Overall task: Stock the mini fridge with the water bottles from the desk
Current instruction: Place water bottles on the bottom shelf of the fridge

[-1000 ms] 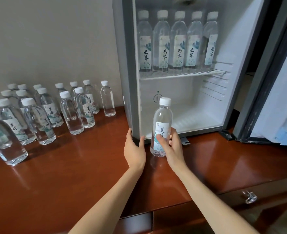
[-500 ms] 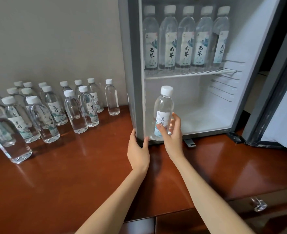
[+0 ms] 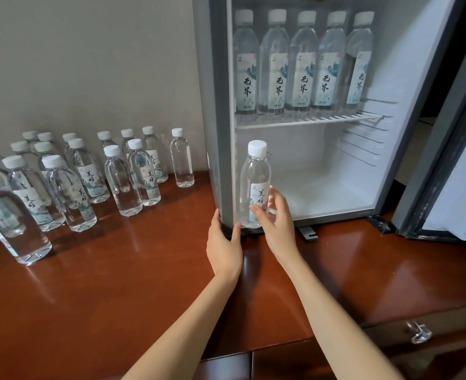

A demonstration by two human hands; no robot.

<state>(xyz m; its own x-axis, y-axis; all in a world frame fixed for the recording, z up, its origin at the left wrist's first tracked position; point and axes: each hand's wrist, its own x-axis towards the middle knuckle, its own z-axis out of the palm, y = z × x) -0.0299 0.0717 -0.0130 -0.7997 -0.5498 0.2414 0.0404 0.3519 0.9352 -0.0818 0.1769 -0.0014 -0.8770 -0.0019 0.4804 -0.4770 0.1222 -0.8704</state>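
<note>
The mini fridge (image 3: 218, 105) stands open on the brown desk (image 3: 116, 283). Several tall water bottles (image 3: 303, 64) line its upper wire shelf. My right hand (image 3: 274, 220) grips a small clear water bottle (image 3: 255, 182) with a white cap, upright, at the front left of the fridge's bare lower compartment. My left hand (image 3: 223, 242) clasps the lower left front corner of the fridge frame. Several more small bottles (image 3: 89, 176) stand grouped on the desk to the left.
The fridge door (image 3: 445, 160) hangs open at the right. A grey wall is behind the desk bottles. A drawer with a metal latch (image 3: 418, 331) sits under the desk edge at lower right.
My right hand has lifted the bottle off the desk and carried it forward into the fridge's lower opening. My left hand has stayed on the fridge corner.
</note>
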